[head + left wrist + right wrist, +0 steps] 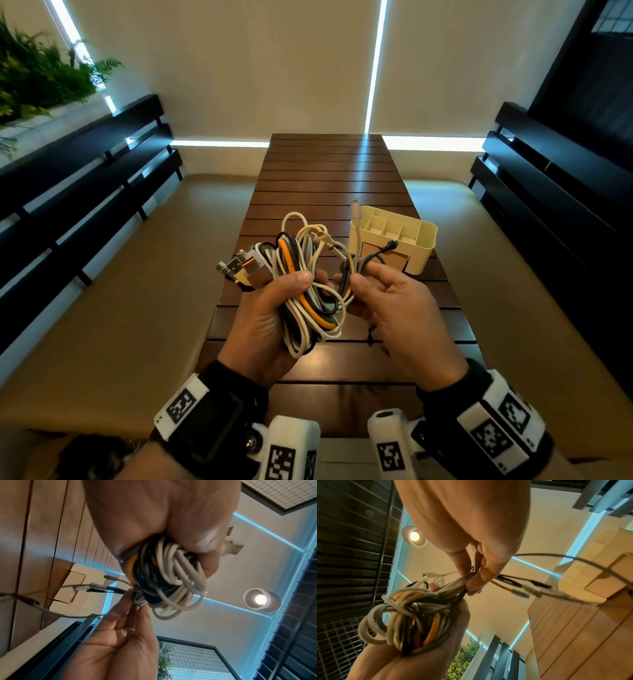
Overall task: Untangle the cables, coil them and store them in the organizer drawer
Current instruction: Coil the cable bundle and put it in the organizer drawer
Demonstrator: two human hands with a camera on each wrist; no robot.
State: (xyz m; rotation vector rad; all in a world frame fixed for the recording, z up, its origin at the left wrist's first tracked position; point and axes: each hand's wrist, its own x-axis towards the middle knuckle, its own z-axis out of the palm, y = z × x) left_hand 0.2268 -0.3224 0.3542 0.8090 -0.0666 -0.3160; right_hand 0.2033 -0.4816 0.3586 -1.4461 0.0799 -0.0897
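In both hands (270, 318), tangled cables (308, 274)

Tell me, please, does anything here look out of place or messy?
Yes: the cable bundle is one knotted mass of white, black and orange cords, gripped by the left hand and pinched by the right hand. The organizer on the table looks orderly.

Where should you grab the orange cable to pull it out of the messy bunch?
Probably at its free plug end, coming from the right, where the right hand pinches the loose ends. The orange cable loops deep inside the bundle gripped by the left hand, so pulling its middle would likely tighten the tangle.
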